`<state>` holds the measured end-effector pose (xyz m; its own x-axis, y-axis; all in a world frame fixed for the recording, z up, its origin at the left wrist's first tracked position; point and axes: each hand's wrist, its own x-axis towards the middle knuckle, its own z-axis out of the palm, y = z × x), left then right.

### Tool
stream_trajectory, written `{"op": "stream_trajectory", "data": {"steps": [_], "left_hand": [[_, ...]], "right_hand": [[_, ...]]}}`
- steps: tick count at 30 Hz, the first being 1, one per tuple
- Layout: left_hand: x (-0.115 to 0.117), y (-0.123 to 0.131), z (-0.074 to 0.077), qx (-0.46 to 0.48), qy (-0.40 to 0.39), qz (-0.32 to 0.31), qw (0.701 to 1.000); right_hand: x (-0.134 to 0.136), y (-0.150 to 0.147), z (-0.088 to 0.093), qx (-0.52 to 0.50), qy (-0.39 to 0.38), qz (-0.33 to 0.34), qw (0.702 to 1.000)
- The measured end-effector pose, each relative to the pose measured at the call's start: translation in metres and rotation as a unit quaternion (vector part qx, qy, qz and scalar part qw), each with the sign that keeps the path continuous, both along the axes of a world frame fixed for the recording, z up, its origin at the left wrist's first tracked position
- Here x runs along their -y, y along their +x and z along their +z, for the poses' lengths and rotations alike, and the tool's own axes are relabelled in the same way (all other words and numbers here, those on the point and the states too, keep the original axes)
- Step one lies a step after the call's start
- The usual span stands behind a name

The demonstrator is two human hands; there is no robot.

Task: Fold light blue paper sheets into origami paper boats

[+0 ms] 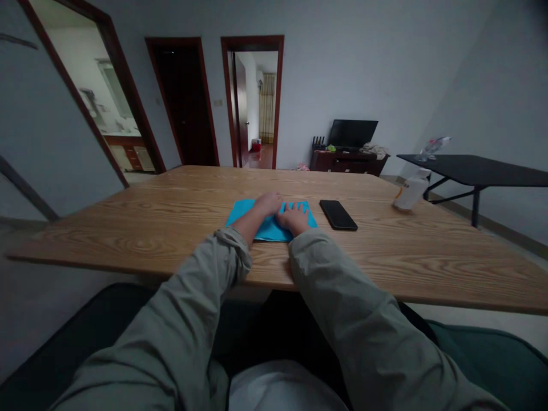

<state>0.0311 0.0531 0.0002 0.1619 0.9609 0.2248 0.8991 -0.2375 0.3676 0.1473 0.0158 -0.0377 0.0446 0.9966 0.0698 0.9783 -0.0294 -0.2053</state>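
Blue sheet [273, 230]: long axis runs left to right across the surface [188, 220]
Right hand [294, 218]: fingers spread upon it
Left hand [268, 203]: over it (finger state blurred, cannot tell)

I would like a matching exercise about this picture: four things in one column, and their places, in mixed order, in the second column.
1. blue sheet
2. black smartphone
3. whitish bottle
4. television

A. on the dark cabinet by the wall
B. beneath the left hand and the right hand
C. far to the right on the wooden table
D. lying flat, a little right of both hands

Pairs: 1-B, 2-D, 3-C, 4-A
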Motion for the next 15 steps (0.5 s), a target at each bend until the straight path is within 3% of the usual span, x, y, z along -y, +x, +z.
{"op": "stream_trajectory", "data": {"steps": [2,5,9,15], "left_hand": [[0.002,0.013,-0.02,0.006,-0.035,0.001,0.999],[0.005,0.002,-0.036,-0.016,-0.064,0.031,0.997],[0.008,-0.029,-0.042,-0.1,-0.07,0.045,0.991],[0.008,-0.065,-0.048,-0.134,-0.081,0.091,0.984]], "right_hand": [[-0.001,0.002,-0.002,0.004,0.001,0.009,1.0],[-0.001,0.006,-0.002,-0.009,0.009,-0.005,1.0],[-0.001,0.015,0.0,-0.017,0.01,-0.032,0.999],[-0.002,0.03,-0.001,-0.014,0.009,-0.035,0.999]]}}
